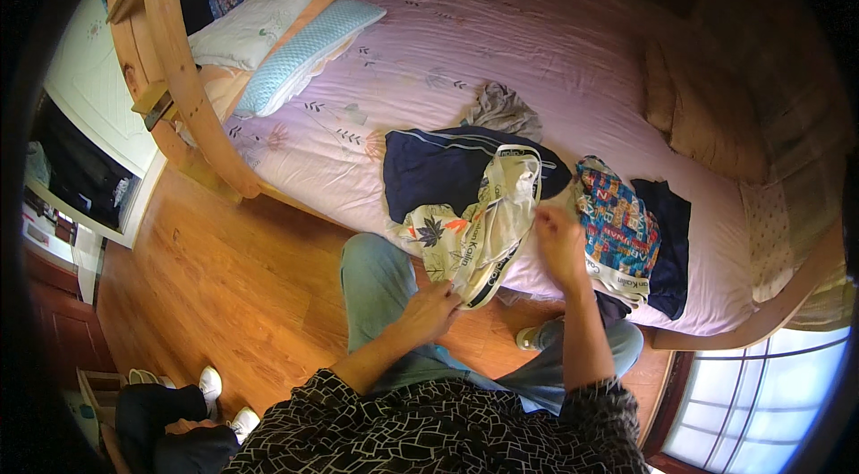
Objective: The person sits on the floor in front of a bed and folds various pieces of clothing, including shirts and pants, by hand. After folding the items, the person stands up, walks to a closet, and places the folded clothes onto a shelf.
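Closest to you is your black patterned top (pixel 403 425), with your jeans (pixel 380 268) beyond it, knees spread at the near edge of the bed (pixel 573 71). Your left hand (pixel 429 313) is just off that near edge, its fingers clamped on the dark-and-white band of the cream leaf-print garment (pixel 488 228). That garment lies partly on the bed, its lower end drawn out over the near edge toward you. Your right hand (pixel 559 246) is just beside its right side, fingers curled in (you cannot tell from here whether they pinch any cloth). To the right, near the same edge, lies a multicoloured garment (pixel 619 228) with a white band, overlapping a dark garment (pixel 671 250) on its right. Behind the cream one, and partly under it, a navy garment (pixel 429 170) is spread out, and a crumpled grey cloth (pixel 506 112) lies past that. Farther off, by the bed's left end with its wooden frame (pixel 192 71), a pale blue pillow (pixel 309 58) lies beside a white pillow (pixel 259 22)
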`<action>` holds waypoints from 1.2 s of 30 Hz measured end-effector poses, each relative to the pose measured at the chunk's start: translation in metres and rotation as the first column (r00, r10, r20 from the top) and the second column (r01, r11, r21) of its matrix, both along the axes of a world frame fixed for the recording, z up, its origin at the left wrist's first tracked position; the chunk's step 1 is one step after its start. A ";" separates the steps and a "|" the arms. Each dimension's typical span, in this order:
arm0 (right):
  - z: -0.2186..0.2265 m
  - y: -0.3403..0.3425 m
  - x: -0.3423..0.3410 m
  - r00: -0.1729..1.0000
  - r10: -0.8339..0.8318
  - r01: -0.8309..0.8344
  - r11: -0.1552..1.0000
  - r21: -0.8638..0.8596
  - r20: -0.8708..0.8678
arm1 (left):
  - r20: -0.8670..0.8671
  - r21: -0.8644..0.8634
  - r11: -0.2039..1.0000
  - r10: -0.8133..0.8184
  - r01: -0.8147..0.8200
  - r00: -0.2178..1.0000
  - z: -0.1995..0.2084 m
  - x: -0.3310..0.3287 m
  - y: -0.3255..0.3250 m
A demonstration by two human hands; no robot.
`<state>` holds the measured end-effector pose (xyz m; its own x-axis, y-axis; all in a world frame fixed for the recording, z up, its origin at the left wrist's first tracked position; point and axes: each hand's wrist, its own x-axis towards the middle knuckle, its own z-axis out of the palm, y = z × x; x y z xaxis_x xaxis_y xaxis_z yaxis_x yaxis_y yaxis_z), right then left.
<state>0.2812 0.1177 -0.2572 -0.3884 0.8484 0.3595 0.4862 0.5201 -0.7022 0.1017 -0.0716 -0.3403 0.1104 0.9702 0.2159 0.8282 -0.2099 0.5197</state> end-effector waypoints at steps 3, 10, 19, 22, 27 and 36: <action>-0.016 0.076 -0.022 0.998 -0.048 0.045 0.997 0.056 0.049 | -0.004 -0.016 0.989 0.146 -0.146 0.989 -0.007 0.001 0.010; -0.077 0.183 -0.060 0.903 -0.115 0.105 0.993 0.047 0.413 | 0.198 -0.253 0.868 0.479 -0.427 0.855 -0.029 0.016 0.025; -0.061 0.168 -0.065 0.936 -0.235 0.146 0.937 0.319 0.262 | 0.737 -0.479 0.758 0.621 -0.443 0.266 -0.109 0.052 0.046; -0.015 0.143 -0.060 0.953 -0.265 0.225 0.944 0.242 0.148 | 0.841 -0.428 0.791 0.526 -0.437 0.128 -0.135 0.048 0.048; 0.038 0.123 -0.035 0.943 -0.332 0.311 0.908 0.281 0.030 | 0.883 -0.466 0.812 0.450 -0.352 -0.131 -0.117 0.035 0.036; 0.101 0.105 0.016 0.934 -0.352 0.340 0.813 0.473 -0.067 | 0.954 -0.271 0.785 0.297 -0.557 -0.047 0.035 -0.035 0.008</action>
<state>0.2974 0.2225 -0.1566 -0.1139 0.6594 0.7431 0.7093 0.5777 -0.4039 0.0671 -0.0639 -0.3049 -0.7244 0.6770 -0.1303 -0.3527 -0.2015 0.9138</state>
